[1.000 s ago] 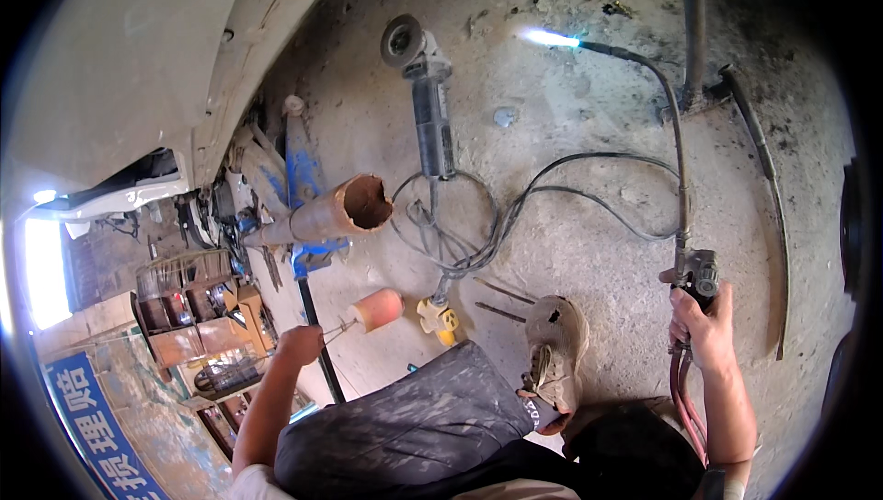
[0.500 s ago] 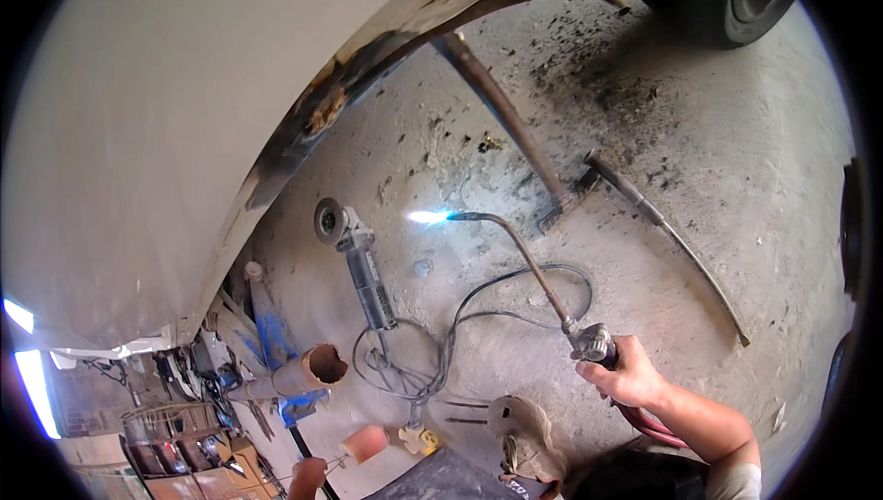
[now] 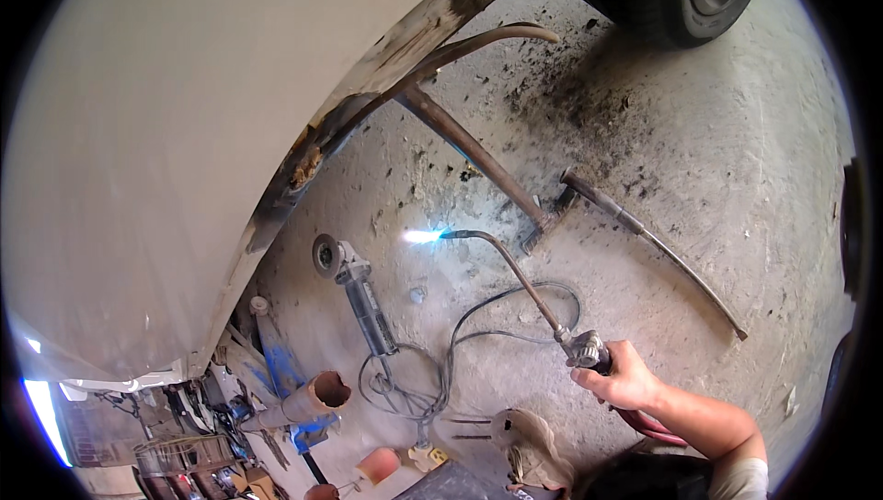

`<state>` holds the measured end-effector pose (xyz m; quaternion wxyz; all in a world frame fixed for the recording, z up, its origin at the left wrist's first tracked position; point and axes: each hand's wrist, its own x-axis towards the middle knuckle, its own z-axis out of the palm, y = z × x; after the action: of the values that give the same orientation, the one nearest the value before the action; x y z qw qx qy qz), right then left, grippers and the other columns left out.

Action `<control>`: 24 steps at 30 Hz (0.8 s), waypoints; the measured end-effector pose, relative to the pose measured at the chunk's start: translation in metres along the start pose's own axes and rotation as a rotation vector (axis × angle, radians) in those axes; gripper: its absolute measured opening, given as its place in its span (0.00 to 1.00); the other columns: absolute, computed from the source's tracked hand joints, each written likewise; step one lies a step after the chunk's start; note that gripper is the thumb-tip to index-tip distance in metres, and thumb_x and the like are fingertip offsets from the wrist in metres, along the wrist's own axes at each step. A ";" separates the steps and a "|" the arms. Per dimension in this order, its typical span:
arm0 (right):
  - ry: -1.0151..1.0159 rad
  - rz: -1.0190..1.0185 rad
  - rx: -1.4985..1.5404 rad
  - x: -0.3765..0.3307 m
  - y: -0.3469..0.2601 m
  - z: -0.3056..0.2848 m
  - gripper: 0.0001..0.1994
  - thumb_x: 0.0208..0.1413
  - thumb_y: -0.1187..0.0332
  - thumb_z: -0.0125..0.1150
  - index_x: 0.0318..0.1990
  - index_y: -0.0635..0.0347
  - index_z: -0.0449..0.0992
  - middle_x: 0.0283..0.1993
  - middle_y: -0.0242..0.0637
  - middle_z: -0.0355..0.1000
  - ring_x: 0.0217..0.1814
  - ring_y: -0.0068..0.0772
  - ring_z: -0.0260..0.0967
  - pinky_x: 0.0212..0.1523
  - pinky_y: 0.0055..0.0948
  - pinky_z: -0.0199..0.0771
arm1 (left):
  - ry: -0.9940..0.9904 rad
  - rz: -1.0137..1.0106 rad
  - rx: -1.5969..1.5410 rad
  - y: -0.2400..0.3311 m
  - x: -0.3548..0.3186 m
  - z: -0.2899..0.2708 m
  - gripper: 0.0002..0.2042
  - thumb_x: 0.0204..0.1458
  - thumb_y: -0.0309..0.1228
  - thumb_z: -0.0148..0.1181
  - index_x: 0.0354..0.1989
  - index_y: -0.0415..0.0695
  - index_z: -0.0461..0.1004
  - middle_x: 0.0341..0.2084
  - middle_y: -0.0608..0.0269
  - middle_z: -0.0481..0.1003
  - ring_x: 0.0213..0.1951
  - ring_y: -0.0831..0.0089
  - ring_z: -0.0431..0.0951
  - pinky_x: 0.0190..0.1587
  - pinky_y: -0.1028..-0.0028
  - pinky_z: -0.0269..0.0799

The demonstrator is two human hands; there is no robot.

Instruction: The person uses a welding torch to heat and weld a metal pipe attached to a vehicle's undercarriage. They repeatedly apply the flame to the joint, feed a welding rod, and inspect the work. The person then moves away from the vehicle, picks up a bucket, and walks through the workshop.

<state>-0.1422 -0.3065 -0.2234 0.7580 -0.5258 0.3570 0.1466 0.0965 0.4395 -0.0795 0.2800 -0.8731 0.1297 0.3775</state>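
My right hand (image 3: 630, 378) is closed round the valve end of a lit gas torch (image 3: 524, 277). Its long bent neck reaches left over the floor, ending in a blue-white flame (image 3: 424, 237) in the air. At the lower edge my left hand (image 3: 376, 466) is only partly in view. A thin metal rod (image 3: 346, 485) shows between its fingers, which seem pinched on it; the rest of the hand is cut off. An angle grinder (image 3: 366, 302) lies left of the flame, its cord looped on the concrete.
A pale car body panel (image 3: 166, 150) with a scorched, rusty lower edge (image 3: 308, 164) fills the left. A brown metal bar (image 3: 474, 155) and a hammer (image 3: 635, 221) lie beyond the torch. A tyre (image 3: 658, 3) is far right; a rusty pipe (image 3: 299, 405) lies near left.
The view has shifted, with the car panel's edge and tyre moving left. The flame sits slightly lower in the picture. My left hand has slid toward the lower edge; my right keeps its hold.
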 end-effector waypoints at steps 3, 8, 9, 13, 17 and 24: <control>-0.016 0.038 0.001 -0.001 -0.006 0.000 0.15 0.49 0.61 0.64 0.28 0.67 0.72 0.19 0.29 0.64 0.23 0.18 0.58 0.24 0.28 0.63 | -0.015 -0.016 -0.028 0.015 -0.006 -0.011 0.07 0.44 0.27 0.53 0.31 0.47 0.77 0.29 0.55 0.76 0.35 0.52 0.75 0.40 0.56 0.70; -0.020 -0.002 -0.032 -0.001 -0.001 0.007 0.16 0.48 0.59 0.64 0.29 0.67 0.72 0.19 0.32 0.65 0.24 0.20 0.59 0.25 0.29 0.64 | -0.069 0.021 -0.048 0.016 0.000 -0.014 0.11 0.43 0.26 0.53 0.33 0.48 0.79 0.33 0.55 0.78 0.38 0.55 0.77 0.43 0.60 0.71; -0.013 -0.017 -0.054 -0.001 0.000 0.007 0.16 0.48 0.59 0.64 0.29 0.67 0.72 0.19 0.32 0.65 0.24 0.20 0.59 0.25 0.30 0.65 | -0.092 0.056 -0.052 0.031 0.006 -0.020 0.12 0.42 0.25 0.53 0.34 0.48 0.80 0.33 0.56 0.78 0.39 0.56 0.77 0.43 0.60 0.71; -0.026 -0.043 -0.061 -0.001 0.001 0.008 0.17 0.48 0.58 0.64 0.30 0.67 0.73 0.19 0.34 0.65 0.24 0.21 0.60 0.26 0.31 0.65 | -0.253 0.319 0.144 0.018 0.012 -0.044 0.11 0.40 0.26 0.54 0.32 0.46 0.80 0.32 0.56 0.78 0.36 0.56 0.78 0.40 0.62 0.73; -0.009 -0.037 -0.069 -0.002 -0.003 0.006 0.17 0.48 0.58 0.63 0.29 0.68 0.73 0.19 0.34 0.65 0.24 0.22 0.60 0.27 0.31 0.65 | -0.208 0.403 0.038 0.021 0.022 -0.048 0.12 0.37 0.26 0.55 0.33 0.45 0.80 0.30 0.54 0.78 0.32 0.56 0.78 0.37 0.64 0.74; -0.024 -0.042 -0.074 -0.004 -0.002 0.006 0.17 0.48 0.58 0.63 0.29 0.68 0.73 0.19 0.37 0.67 0.23 0.24 0.62 0.28 0.32 0.67 | -0.226 0.434 0.018 0.023 0.013 -0.050 0.13 0.37 0.24 0.55 0.33 0.44 0.80 0.32 0.53 0.78 0.33 0.61 0.79 0.35 0.65 0.74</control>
<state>-0.1414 -0.3014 -0.2186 0.7452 -0.5589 0.3311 0.1502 0.1249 0.3911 -0.0698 0.2127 -0.7743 0.2855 0.5231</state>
